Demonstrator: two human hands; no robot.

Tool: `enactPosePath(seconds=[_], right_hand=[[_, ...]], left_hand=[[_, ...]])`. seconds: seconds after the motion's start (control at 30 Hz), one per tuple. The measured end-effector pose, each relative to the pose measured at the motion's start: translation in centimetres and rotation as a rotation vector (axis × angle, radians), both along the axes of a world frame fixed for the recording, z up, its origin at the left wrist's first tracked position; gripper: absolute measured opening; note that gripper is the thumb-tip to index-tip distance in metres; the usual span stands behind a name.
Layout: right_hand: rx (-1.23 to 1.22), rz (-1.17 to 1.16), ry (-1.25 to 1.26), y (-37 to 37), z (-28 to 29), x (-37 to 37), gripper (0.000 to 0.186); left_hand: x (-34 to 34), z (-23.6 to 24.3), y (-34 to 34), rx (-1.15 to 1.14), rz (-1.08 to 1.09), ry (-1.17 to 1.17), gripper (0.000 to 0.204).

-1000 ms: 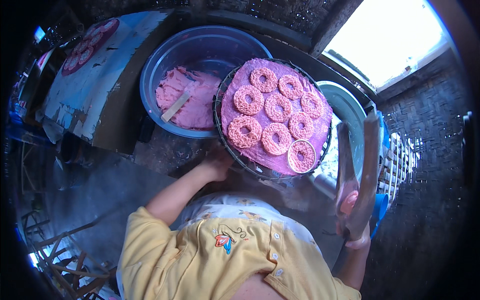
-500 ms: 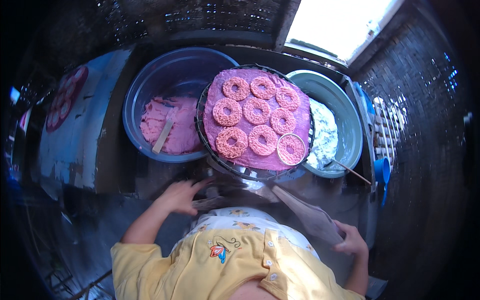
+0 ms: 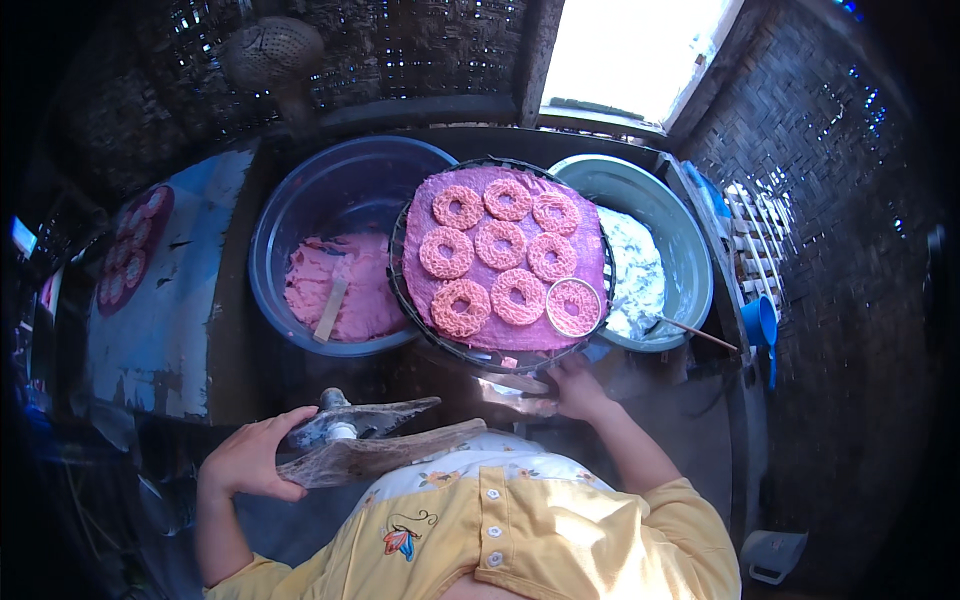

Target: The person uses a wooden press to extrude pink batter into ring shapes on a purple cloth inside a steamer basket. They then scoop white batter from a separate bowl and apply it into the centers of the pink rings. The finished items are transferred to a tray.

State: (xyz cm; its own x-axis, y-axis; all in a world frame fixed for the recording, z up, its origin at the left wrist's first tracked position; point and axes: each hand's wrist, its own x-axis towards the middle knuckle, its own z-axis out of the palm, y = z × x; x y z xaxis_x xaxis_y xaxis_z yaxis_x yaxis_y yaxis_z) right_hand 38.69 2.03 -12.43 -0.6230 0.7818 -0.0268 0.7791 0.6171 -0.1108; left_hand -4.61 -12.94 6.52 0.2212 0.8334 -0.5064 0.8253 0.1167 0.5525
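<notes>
My left hand (image 3: pixel 256 450) grips a worn wooden press-like tool (image 3: pixel 368 458) with a pale cylinder, held crosswise in front of my waist. My right hand (image 3: pixel 572 382) is just below the front rim of a round woven tray (image 3: pixel 497 368), its fingers in shadow; I cannot tell what they hold. On the tray lies a pink-purple sheet (image 3: pixel 448 184) bearing several pink, lacy rings (image 3: pixel 500 233); a thin hoop (image 3: pixel 585 285) surrounds the front right one.
A blue basin (image 3: pixel 292 170) with pink paste and a flat stick is at left; a green basin (image 3: pixel 690 250) with white matter and a stick at right. A battered board (image 3: pixel 150 350) with more rings is far left. A blue dipper (image 3: pixel 760 322) hangs right, beside the woven wall.
The wooden tool has passed from my right hand at the right to my left hand at lower left. My right hand has moved inward and up to the tray's front rim.
</notes>
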Motion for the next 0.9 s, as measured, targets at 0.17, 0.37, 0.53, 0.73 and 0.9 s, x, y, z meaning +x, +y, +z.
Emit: enactPosePath(seconds=[0.17, 0.37, 0.53, 0.73, 0.9], right_hand=[[-0.694, 0.163, 0.65, -0.7, 14.2, 0.2, 0.065], [-0.739, 0.399, 0.346, -0.9, 20.4, -4.1, 0.117], [-0.684, 0.237, 0.406, -0.6, 20.1, -0.7, 0.112], [-1.315, 0.031, 1.136, 1.7, 19.2, 6.1, 0.102], [-1.468, -0.019, 1.6, 1.3, 16.8, 8.7, 0.105]], left_hand=[[2.1, 5.4, 2.9, 0.201, -0.211, -0.017, 0.096], [7.1, 7.6, 11.7, 0.301, -0.539, -0.26, 0.096], [13.6, 8.2, 18.1, 0.033, -0.713, -0.197, 0.098], [14.0, 9.0, 25.5, 0.718, -0.387, -0.66, 0.093], [19.1, 2.6, 29.9, 0.414, 0.003, -1.133, 0.101]])
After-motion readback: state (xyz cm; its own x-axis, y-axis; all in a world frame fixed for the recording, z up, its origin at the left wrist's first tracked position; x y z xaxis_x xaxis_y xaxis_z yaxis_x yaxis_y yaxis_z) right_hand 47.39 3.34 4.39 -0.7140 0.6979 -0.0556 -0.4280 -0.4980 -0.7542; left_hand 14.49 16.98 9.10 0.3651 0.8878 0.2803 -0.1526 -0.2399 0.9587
